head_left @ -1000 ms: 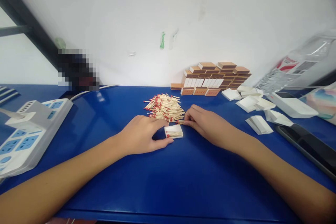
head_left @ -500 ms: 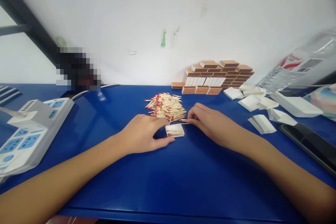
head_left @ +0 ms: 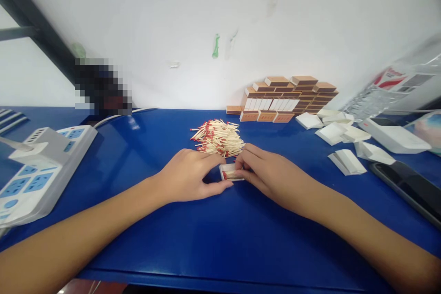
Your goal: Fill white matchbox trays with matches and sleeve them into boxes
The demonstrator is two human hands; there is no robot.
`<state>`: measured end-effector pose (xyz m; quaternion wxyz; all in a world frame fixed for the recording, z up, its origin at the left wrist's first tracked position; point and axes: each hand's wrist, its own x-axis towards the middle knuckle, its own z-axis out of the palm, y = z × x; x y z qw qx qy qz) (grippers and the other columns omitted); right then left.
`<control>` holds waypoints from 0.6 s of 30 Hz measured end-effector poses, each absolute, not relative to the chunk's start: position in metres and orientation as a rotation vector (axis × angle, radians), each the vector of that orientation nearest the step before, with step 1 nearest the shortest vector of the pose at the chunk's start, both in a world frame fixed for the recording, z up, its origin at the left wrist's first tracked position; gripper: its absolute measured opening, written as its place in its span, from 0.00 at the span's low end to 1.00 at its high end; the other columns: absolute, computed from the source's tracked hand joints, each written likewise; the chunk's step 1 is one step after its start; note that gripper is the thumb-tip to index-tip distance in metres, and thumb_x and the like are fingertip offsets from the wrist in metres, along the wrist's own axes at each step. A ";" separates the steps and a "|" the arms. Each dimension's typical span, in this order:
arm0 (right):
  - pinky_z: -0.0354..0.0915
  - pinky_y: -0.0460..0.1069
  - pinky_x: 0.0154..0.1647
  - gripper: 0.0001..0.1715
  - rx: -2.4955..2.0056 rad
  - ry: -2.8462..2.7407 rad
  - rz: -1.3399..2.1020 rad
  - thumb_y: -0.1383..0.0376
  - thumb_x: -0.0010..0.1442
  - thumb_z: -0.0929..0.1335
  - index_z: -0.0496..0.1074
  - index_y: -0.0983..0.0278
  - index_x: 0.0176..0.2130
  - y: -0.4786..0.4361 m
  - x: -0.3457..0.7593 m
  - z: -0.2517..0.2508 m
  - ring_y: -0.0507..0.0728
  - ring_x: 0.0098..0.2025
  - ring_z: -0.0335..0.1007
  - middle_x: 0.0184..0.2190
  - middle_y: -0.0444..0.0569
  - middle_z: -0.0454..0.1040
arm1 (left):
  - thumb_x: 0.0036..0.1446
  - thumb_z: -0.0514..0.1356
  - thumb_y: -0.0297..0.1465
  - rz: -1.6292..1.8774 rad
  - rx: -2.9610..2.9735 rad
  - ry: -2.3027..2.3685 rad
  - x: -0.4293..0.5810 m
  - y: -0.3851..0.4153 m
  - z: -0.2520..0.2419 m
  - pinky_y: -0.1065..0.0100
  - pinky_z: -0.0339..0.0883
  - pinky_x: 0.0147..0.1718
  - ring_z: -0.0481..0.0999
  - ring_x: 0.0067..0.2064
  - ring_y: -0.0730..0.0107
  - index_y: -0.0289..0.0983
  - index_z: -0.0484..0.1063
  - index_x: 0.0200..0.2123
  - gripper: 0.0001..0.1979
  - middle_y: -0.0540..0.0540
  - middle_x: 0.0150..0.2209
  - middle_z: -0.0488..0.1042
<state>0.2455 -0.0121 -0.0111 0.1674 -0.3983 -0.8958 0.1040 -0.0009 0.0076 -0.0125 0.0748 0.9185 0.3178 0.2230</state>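
My left hand (head_left: 189,175) grips the left end of a small white matchbox tray (head_left: 226,167) between thumb and fingers, holding it on the table. Several red-headed matches (head_left: 230,175) lie inside, heads to the left. My right hand (head_left: 265,171) is over the tray's right end, thumb and fingertips pinched on a match; the fingers hide part of it and that end of the tray. Just behind both hands lies a loose pile of matches (head_left: 218,138).
Stacked brown matchboxes (head_left: 289,96) stand against the wall. To the right are folded white card pieces (head_left: 346,161), a white box-shaped device (head_left: 396,137), a black phone (head_left: 409,188) and a plastic bottle (head_left: 389,82). A power strip (head_left: 51,179) sits at left on the blue table (head_left: 220,239).
My right hand has moved left from beside the match pile to over the tray, bringing a match with it. The left hand still holds the tray in nearly the same place.
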 end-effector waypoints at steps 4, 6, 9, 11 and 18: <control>0.64 0.49 0.35 0.04 -1.130 -2.558 0.333 0.69 0.71 0.67 0.69 0.63 0.40 -0.011 0.250 -0.009 0.55 0.36 0.70 0.39 0.47 0.71 | 0.63 0.64 0.44 0.609 2.757 0.924 -0.002 0.010 -0.012 0.71 0.60 0.25 0.70 0.22 0.74 0.38 0.78 0.44 0.16 0.55 0.23 0.72; 0.64 0.49 0.35 0.05 -1.129 -2.563 0.362 0.69 0.72 0.66 0.69 0.63 0.40 -0.011 0.250 -0.010 0.54 0.35 0.69 0.39 0.47 0.71 | 0.63 0.64 0.44 0.581 2.757 0.924 -0.002 0.010 -0.012 0.71 0.60 0.25 0.70 0.22 0.74 0.38 0.78 0.45 0.16 0.55 0.23 0.72; 0.64 0.50 0.35 0.08 -1.108 -2.564 0.378 0.67 0.74 0.64 0.70 0.63 0.39 -0.012 0.249 -0.010 0.54 0.35 0.69 0.38 0.47 0.71 | 0.63 0.64 0.44 0.524 2.766 0.948 -0.002 0.009 -0.011 0.71 0.60 0.26 0.71 0.23 0.73 0.38 0.78 0.44 0.15 0.54 0.24 0.72; 0.63 0.50 0.35 0.08 -1.109 -2.522 0.361 0.66 0.74 0.64 0.70 0.63 0.40 -0.011 0.249 -0.008 0.54 0.35 0.68 0.39 0.48 0.71 | 0.64 0.64 0.44 0.487 2.764 0.962 -0.002 0.009 -0.010 0.71 0.60 0.26 0.71 0.24 0.73 0.38 0.78 0.43 0.16 0.54 0.24 0.73; 0.63 0.50 0.34 0.08 -1.340 -2.373 0.189 0.59 0.71 0.68 0.72 0.61 0.43 0.003 0.269 -0.009 0.55 0.34 0.68 0.38 0.48 0.72 | 0.63 0.65 0.44 0.534 2.773 1.021 -0.006 0.011 -0.003 0.71 0.59 0.26 0.71 0.24 0.73 0.38 0.79 0.47 0.17 0.53 0.24 0.74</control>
